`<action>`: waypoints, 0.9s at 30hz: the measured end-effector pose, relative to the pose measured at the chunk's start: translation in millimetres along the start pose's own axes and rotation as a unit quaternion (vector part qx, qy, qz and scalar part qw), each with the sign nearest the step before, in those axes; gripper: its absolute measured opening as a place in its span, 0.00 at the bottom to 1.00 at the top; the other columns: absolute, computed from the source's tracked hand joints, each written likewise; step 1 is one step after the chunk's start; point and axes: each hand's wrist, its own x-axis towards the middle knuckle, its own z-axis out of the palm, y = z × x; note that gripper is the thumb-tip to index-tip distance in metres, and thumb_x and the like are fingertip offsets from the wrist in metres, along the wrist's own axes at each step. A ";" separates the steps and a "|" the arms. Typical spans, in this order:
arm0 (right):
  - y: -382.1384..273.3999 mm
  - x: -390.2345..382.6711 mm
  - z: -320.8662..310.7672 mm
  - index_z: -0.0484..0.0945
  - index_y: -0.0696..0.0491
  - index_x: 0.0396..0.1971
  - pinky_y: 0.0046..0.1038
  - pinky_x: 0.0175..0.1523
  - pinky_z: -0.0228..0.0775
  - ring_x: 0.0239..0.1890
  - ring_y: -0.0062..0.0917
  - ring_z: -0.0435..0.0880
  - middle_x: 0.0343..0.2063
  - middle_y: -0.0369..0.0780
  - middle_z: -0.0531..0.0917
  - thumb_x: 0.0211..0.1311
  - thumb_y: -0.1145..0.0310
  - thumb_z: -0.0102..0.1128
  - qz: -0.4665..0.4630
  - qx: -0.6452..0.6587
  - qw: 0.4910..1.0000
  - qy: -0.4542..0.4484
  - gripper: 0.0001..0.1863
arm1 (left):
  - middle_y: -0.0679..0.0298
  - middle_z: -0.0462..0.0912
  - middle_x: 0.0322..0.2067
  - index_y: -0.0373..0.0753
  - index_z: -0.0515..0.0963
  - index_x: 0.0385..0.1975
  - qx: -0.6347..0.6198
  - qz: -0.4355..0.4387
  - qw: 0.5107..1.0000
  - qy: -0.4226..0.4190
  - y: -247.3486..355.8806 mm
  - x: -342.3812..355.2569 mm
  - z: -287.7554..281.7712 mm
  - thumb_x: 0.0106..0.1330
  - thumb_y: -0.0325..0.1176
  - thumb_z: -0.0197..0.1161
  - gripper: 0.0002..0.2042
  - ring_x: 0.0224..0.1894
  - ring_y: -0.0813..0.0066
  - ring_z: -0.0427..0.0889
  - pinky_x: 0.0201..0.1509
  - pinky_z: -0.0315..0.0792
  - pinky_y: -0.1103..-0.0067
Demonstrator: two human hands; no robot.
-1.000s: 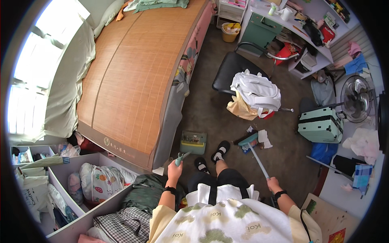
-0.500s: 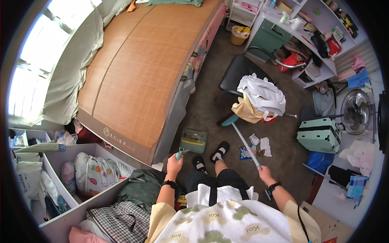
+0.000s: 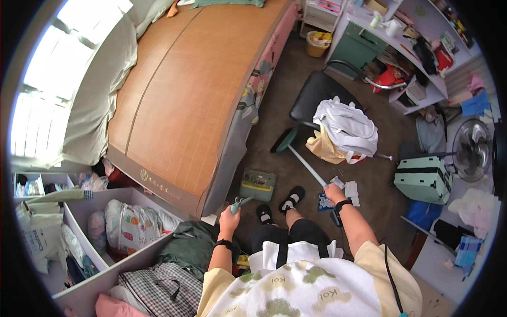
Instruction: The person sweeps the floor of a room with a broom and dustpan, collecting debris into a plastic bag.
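My right hand [image 3: 335, 193] grips the white handle of a broom [image 3: 301, 159]; its teal head [image 3: 283, 140] rests on the brown floor beside the bed. In my left hand [image 3: 230, 217] is the teal handle of a dustpan [image 3: 241, 201]. Its green and yellow pan [image 3: 257, 184] sits on the floor in front of my feet. Scraps of paper and wrappers [image 3: 343, 188] lie on the floor just past my right hand.
A bed with a bamboo mat [image 3: 185, 95] fills the left. A black chair [image 3: 317, 100] carries a white backpack [image 3: 346, 127]. A mint suitcase [image 3: 423, 179] and fan [image 3: 472, 150] stand right. Open storage boxes [image 3: 105, 227] and a dark bag [image 3: 190, 243] are at lower left.
The broom head has swung left and away, from near the paper scraps to beside the bed. The left hand with the dustpan has hardly shifted.
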 end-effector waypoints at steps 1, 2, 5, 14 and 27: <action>7.7 -2.0 3.1 0.74 0.60 0.31 0.40 0.44 0.66 0.40 0.46 0.74 0.33 0.53 0.77 0.53 0.57 0.51 0.015 0.017 1.000 0.001 0.19 | 0.48 0.76 0.24 0.36 0.73 0.27 -0.006 0.000 1.000 0.007 -2.8 1.7 -0.5 0.53 0.42 0.57 0.14 0.32 0.48 0.74 0.34 0.68 0.63; 16.7 -3.0 6.6 0.73 0.62 0.32 0.40 0.44 0.66 0.40 0.46 0.74 0.34 0.54 0.76 0.52 0.57 0.51 0.035 0.023 0.999 -0.031 0.20 | 0.48 0.76 0.24 0.35 0.73 0.27 -0.004 0.008 1.000 0.015 0.2 0.7 -3.9 0.53 0.41 0.57 0.14 0.32 0.48 0.74 0.34 0.68 0.64; 67.0 -22.2 20.7 0.73 0.59 0.34 0.41 0.45 0.65 0.41 0.46 0.73 0.35 0.52 0.76 0.51 0.56 0.51 0.041 0.085 0.995 -0.021 0.20 | 0.48 0.76 0.24 0.35 0.74 0.28 -0.015 0.027 0.999 0.008 2.0 4.9 -5.5 0.53 0.40 0.58 0.13 0.33 0.48 0.74 0.33 0.68 0.65; 151.2 -147.7 42.5 0.74 0.61 0.34 0.39 0.42 0.68 0.39 0.44 0.75 0.37 0.51 0.76 0.52 0.57 0.53 0.242 0.091 0.966 -0.027 0.20 | 0.48 0.76 0.24 0.33 0.74 0.28 -0.055 0.055 0.997 -0.023 -11.2 5.5 -0.7 0.53 0.37 0.58 0.12 0.32 0.48 0.74 0.33 0.68 0.67; 133.6 -202.1 27.7 0.76 0.55 0.32 0.40 0.42 0.66 0.36 0.47 0.74 0.29 0.50 0.78 0.52 0.58 0.51 0.099 -0.024 0.993 0.056 0.15 | 0.47 0.75 0.22 0.31 0.74 0.27 -0.070 0.072 0.995 -0.008 -2.0 -6.9 9.0 0.53 0.36 0.57 0.12 0.30 0.49 0.75 0.32 0.68 0.68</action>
